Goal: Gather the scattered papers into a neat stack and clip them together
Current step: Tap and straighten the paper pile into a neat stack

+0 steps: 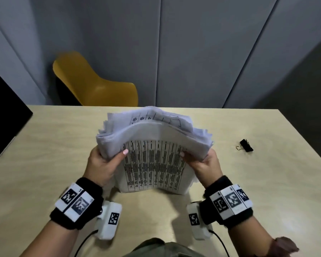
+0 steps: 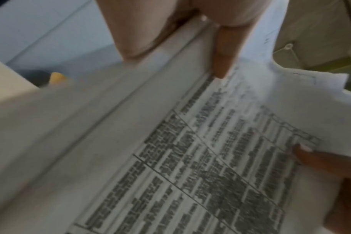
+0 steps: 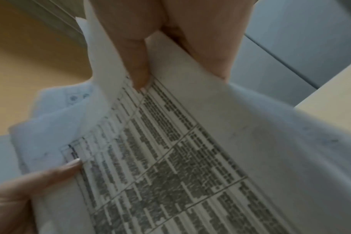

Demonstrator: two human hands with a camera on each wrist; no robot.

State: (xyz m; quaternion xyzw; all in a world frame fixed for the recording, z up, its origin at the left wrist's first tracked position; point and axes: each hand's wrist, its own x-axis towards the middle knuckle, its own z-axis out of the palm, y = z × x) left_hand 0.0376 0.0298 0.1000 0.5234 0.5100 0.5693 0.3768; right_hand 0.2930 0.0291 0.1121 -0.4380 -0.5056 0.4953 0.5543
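A thick stack of white papers [image 1: 154,158] printed with dense tables stands on its lower edge on the beige table [image 1: 54,145], bowed toward me, its upper edges uneven. My left hand [image 1: 102,160] grips the stack's left side, thumb on the front sheet. My right hand [image 1: 202,162] grips the right side the same way. In the left wrist view the papers [image 2: 210,166] fill the frame, with my left hand [image 2: 190,39] above and the other hand's thumb at the right edge. The right wrist view shows my right hand [image 3: 160,47] pinching the papers [image 3: 190,158]. A black binder clip [image 1: 246,145] lies on the table to the right.
A yellow chair [image 1: 95,84] stands beyond the table's far edge, in front of grey wall panels. A dark object [image 1: 6,101] sits past the table's left side. Cables run from the wrist cameras toward me.
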